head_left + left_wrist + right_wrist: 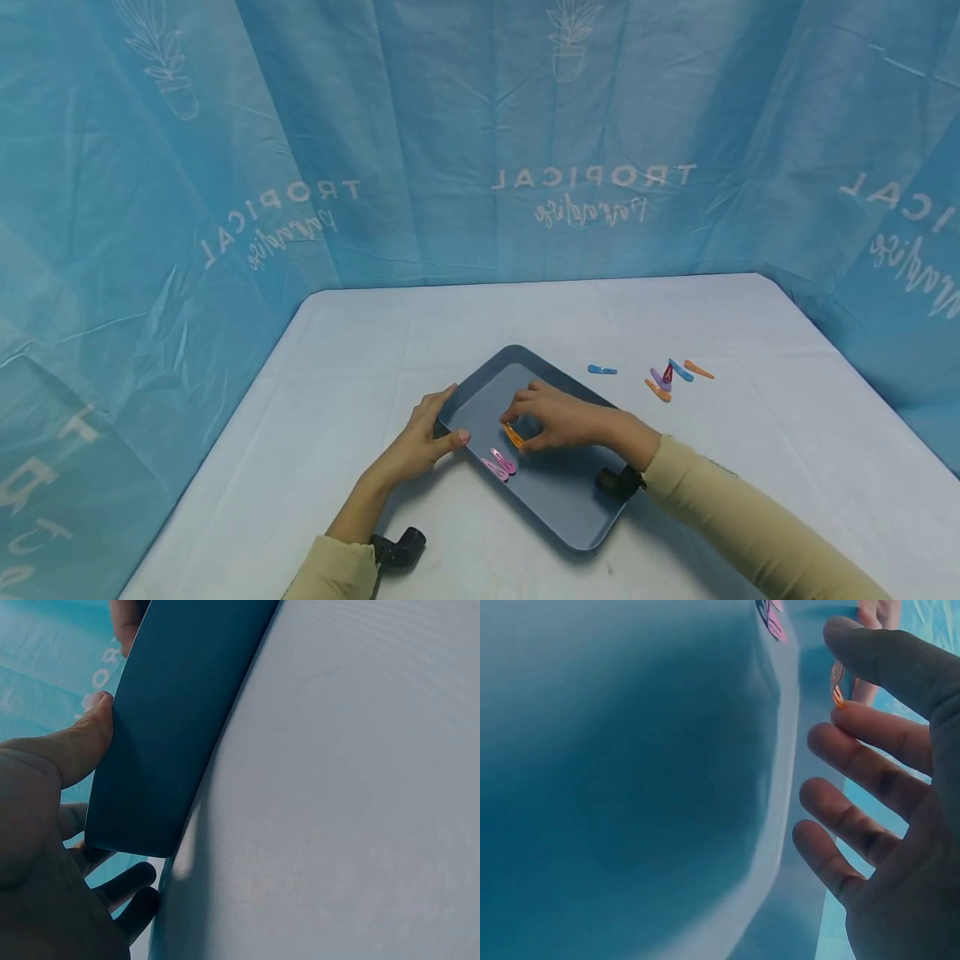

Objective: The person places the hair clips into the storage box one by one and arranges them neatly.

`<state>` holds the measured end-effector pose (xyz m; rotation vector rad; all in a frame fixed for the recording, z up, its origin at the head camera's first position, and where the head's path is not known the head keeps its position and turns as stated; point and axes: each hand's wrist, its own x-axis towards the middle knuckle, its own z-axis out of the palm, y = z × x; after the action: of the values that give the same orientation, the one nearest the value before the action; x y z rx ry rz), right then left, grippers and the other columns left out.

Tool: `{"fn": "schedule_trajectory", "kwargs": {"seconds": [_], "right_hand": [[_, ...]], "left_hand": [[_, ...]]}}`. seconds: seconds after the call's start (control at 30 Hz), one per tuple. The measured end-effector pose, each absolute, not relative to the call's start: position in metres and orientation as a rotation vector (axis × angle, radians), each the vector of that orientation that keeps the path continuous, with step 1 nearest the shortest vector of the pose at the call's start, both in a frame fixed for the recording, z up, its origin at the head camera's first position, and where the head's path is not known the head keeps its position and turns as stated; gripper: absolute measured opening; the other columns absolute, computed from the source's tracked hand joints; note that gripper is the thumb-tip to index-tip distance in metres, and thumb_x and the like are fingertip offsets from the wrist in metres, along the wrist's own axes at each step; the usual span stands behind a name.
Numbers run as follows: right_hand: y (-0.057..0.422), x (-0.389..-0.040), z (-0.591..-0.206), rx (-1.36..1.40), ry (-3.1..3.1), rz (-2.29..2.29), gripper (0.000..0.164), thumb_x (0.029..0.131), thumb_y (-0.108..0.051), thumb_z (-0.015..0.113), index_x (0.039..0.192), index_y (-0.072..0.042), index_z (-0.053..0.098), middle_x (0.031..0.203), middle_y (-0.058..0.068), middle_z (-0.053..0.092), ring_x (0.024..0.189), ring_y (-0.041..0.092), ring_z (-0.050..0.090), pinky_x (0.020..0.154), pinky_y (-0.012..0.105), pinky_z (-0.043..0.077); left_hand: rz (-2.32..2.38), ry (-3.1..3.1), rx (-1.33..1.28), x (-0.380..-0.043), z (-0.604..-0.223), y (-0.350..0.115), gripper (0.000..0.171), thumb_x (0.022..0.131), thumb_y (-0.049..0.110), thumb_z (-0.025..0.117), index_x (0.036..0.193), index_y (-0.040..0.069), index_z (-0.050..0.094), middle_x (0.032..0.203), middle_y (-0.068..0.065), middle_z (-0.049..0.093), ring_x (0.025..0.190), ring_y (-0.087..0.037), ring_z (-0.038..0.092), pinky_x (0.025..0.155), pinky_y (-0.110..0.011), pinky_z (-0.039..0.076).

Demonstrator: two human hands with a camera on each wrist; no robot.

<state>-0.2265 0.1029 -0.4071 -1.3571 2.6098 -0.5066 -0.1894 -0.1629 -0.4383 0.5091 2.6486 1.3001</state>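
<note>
A grey-blue rectangular tray [570,492] lies slantwise on the white-covered table. My left hand [420,437] holds its left corner, thumb on the rim and fingers along the outer edge; the left wrist view shows the tray's side wall [165,735] close up. Over the tray, my right hand [555,417] pinches an orange snap hair clip [513,436] between thumb and index finger, the other fingers spread apart in the right wrist view. Beside this clip, two pink hair clips [501,464] lie side by side in the tray, along its near-left wall.
Right of the tray's far side lies a blue hair clip [602,369]. Farther right is a loose group with a purple clip [660,380], a red clip [667,374], another blue clip [681,371] and two orange clips [699,369]. A blue printed curtain [450,125] hangs behind the table.
</note>
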Motion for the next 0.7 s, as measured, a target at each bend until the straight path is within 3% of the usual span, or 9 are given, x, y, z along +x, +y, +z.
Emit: {"fn": "schedule_trajectory", "kwargs": {"seconds": [0.7], "right_hand": [[0.095,-0.226,-0.42,-1.432,2.59,-0.359,0.044,0.08,-0.035,0.074,0.121,-0.023,0.064,0.114,-0.008,0.058,0.099,0.009,0.043,0.087,0.029,0.043]], "left_hand": [[1.292,2.652,0.518,-0.189,-0.438,-0.162,0.081,0.089,0.035,0.065,0.152,0.014,0.019,0.151,-0.016,0.025,0.139,-0.037,0.022,0.106,-0.062,0.027]]}}
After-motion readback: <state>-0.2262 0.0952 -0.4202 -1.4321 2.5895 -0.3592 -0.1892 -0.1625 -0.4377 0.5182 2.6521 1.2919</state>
